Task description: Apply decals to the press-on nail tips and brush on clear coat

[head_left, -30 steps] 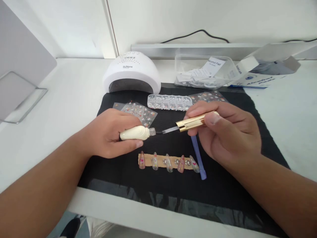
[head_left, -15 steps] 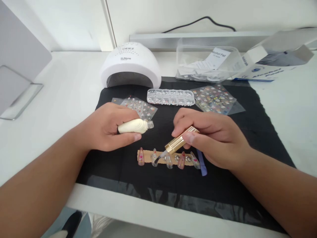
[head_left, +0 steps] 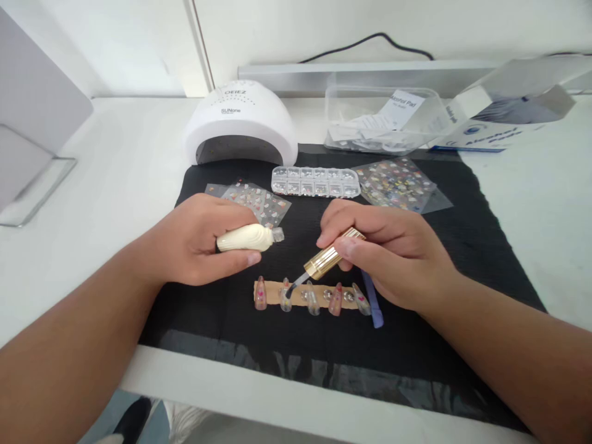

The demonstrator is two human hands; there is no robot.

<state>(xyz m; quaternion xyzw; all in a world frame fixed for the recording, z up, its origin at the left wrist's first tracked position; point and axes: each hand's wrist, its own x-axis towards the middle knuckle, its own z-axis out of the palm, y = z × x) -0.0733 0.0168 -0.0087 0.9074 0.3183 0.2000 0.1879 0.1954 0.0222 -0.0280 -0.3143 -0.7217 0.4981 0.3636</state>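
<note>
brush cap (head_left: 333, 252) | axis slants down-left | tip on nail (head_left: 286, 295)

The setting is a nail-art workstation, evidenced by a white domed curing lamp (head_left: 240, 123), a clear compartmented rhinestone box (head_left: 315, 181), decorated sticker sheets (head_left: 394, 180) and a black work mat (head_left: 416, 345) on a white desk (head_left: 115, 179).

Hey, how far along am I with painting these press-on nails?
Done: all five nails on the strip already carry decorations. In hand: the left hand holds the open bottle, and the right hand puts the brush to the second nail from the left. Left: the three nails to its right; the lamp sits empty.
</note>
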